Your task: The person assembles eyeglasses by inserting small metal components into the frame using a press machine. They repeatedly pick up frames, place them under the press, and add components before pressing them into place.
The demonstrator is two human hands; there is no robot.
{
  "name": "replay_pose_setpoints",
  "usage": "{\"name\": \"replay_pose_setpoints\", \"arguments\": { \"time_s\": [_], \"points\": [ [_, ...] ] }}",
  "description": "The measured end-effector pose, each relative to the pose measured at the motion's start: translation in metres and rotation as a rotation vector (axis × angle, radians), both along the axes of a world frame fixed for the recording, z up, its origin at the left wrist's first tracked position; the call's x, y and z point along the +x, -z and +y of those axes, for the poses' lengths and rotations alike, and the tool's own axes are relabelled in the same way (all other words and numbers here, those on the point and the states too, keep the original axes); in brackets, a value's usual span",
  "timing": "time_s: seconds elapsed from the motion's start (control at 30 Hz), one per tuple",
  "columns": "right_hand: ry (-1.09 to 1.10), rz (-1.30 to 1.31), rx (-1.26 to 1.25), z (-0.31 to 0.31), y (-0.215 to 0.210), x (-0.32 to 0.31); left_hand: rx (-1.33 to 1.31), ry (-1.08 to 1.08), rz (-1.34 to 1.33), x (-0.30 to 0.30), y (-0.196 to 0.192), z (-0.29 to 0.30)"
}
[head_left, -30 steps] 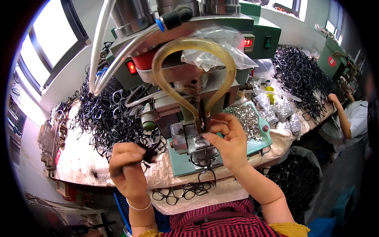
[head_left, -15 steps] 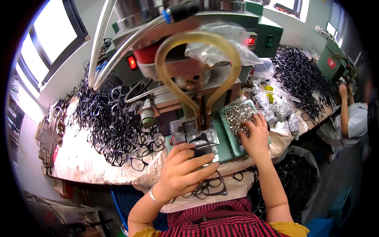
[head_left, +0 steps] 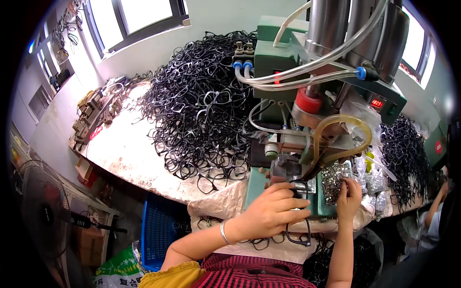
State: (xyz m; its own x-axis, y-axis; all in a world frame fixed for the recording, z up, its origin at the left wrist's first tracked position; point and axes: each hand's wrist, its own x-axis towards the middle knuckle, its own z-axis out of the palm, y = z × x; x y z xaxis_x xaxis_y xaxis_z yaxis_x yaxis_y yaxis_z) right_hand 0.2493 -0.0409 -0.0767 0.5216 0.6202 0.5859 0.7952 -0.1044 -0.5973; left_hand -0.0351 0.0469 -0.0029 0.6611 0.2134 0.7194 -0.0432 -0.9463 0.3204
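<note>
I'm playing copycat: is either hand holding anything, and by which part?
Left hand holds a black glasses frame; the gripped part is hidden. Right hand is at small metal parts; can't tell if it holds any.

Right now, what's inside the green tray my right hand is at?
A heap of small, shiny metallic-looking pieces lies in the green tray. Your right hand covers part of the tray's right side, and the heap hides the tray bottom beneath it.
</note>
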Motion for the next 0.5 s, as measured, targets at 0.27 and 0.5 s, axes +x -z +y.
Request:
{"name": "replay_pose_setpoints", "arguments": {
  "time_s": [0.27, 0.5],
  "points": [
    [-0.041, 0.395, 0.128, -0.019, 0.006, -0.016, -0.232, -0.862, -0.024, -0.043, 0.08, 0.058],
    [-0.155, 0.47, 0.161, 0.015, -0.013, -0.029, -0.19, -0.85, 0.05, -0.027, 0.121, 0.104]
  ]
}}
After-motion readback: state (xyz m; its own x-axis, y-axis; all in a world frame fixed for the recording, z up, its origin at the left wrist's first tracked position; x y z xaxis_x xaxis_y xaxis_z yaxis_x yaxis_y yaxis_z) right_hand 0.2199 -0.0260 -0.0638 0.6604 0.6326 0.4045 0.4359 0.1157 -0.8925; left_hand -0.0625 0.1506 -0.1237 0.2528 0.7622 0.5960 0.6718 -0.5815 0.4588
